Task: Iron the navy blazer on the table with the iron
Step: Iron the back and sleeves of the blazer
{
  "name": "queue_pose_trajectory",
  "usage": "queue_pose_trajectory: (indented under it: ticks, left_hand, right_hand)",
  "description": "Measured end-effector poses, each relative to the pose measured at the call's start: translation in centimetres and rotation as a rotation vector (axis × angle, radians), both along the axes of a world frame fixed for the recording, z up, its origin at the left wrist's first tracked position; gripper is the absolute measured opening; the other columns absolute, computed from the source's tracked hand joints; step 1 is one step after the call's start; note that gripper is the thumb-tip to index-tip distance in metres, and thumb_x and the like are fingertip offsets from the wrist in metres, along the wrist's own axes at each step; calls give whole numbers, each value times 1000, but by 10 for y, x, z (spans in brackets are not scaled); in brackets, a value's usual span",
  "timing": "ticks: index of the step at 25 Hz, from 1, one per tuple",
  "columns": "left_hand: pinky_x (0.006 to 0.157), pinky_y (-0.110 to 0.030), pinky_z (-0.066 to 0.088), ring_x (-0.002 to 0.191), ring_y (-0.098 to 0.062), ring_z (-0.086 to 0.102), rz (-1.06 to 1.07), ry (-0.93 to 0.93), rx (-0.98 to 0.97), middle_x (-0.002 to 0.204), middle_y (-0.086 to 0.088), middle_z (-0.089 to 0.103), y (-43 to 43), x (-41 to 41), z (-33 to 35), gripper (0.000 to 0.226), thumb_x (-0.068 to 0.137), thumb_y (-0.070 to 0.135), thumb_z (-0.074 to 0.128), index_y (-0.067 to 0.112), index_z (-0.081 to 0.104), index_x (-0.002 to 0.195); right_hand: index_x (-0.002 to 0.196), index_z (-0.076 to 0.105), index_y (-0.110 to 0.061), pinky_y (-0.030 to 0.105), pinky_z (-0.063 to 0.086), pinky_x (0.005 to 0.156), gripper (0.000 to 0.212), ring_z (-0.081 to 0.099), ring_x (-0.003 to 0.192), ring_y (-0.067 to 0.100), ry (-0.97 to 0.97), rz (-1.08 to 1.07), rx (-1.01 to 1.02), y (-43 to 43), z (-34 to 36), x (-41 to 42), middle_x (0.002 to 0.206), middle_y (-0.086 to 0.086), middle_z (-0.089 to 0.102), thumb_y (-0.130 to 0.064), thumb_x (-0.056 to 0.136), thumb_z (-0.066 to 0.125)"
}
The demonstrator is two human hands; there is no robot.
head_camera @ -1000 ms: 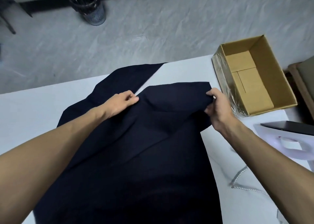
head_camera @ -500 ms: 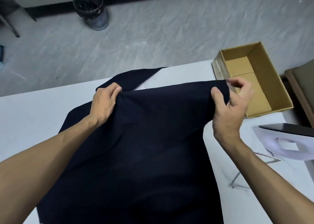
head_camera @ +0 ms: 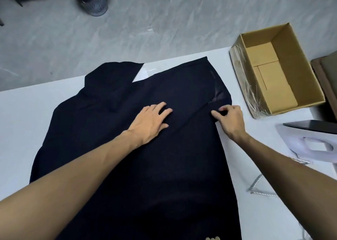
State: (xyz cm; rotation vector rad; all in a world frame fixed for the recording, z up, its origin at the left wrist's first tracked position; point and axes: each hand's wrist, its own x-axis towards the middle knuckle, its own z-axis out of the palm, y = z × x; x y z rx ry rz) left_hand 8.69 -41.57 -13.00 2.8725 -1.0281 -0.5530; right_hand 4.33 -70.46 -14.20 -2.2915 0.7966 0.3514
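Both grips have come down since half a second ago, and the edge of the blazer [head_camera: 182, 166] they held up now lies spread on the worktop [head_camera: 21, 108]. My left grip [head_camera: 151, 123] rests flat on the cloth near its middle, fingers straight and spread, holding nothing. My right grip [head_camera: 230, 120] pinches a fold at the blazer's right edge; its lower fingers are tucked under and I cannot see them.

On my feed the navy cloth is so dark that seams barely show, and I cannot tell sleeve from body. A paler patch of lining [head_camera: 219, 92] shows just beyond the right grip. The near hem is cut off by the bottom edge, where a few small pale round things peek in, too clipped to name.

The iron [head_camera: 313, 143] sits on the worktop to the right, apart from the blazer and cut off by the frame. Its cord [head_camera: 259, 185] disappears behind my right forearm. An open box [head_camera: 300, 61] stands at the far right corner. A bin [head_camera: 91, 1] on the floor is clipped at the top.
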Motion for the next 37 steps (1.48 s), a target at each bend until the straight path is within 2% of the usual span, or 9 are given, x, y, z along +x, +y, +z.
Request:
queue_pose_trajectory:
  ticks: [5,9,13,15,19,23,26,32,37]
  left_hand:
    - [112,-42,29,137,-33,27,210,68,172,164,-12,8,-33,14,-22,62,104,52,27,25,11,158]
    - [111,-43,32,140,-31,24,285,175,114,165,-8,9,-30,15,-17,63,105,51,26,21,13,158]
    - [118,-41,21,145,-31,19,281,142,158,165,-11,7,-28,14,-15,66,104,53,26,19,9,158]
    - [122,-42,11,150,-33,11,233,42,175,165,-15,3,-22,0,-15,70,102,55,25,18,4,158]
    - [122,-51,5,150,-42,-5,126,55,295,164,-18,-10,-6,-45,-19,77,98,64,16,24,-11,157]
    - [123,-49,2,151,-39,-8,251,153,351,163,-19,-12,7,-63,-20,75,99,64,16,25,-10,157]
    - [124,-43,3,152,-30,-1,441,201,227,165,-15,0,40,-96,-8,66,103,54,27,23,9,159]
    - [105,-55,35,127,-46,40,1348,-32,77,143,-25,40,170,-196,24,73,87,44,69,2,40,140]
    - [96,-53,47,115,-45,54,2056,385,-148,131,-21,52,218,-252,17,92,80,66,66,1,32,137]
  right_hand:
    - [96,60,-10,35,46,71,32,62,87,30,236,96,-109,28,-9,-44,94,5,65,-40,88,65]
    - [62,42,-14,38,30,55,29,41,57,21,-157,-205,42,14,13,-50,55,-3,45,-30,86,47]
    - [100,52,-11,35,38,69,15,55,84,29,-59,-166,-108,-8,7,-42,96,9,65,-24,95,47]
    - [125,46,-9,37,42,80,36,58,103,31,67,-118,-60,-1,2,-47,118,9,62,-27,94,52]
    - [119,49,-11,38,42,76,35,59,93,34,143,-106,-137,6,2,-74,108,11,66,-25,87,52]
    - [126,49,-8,45,41,90,41,54,104,39,-106,-99,-271,-9,15,-58,115,18,59,1,87,47]
    - [129,50,-11,42,38,90,52,46,104,34,-279,232,-444,38,25,-59,119,15,48,0,79,57]
    - [134,53,-22,35,33,105,46,41,119,20,-136,1409,-35,218,22,-130,131,0,44,-44,94,56]
    - [124,54,-20,37,44,89,56,55,101,22,-63,1298,-231,259,31,-191,108,1,58,-63,91,43]
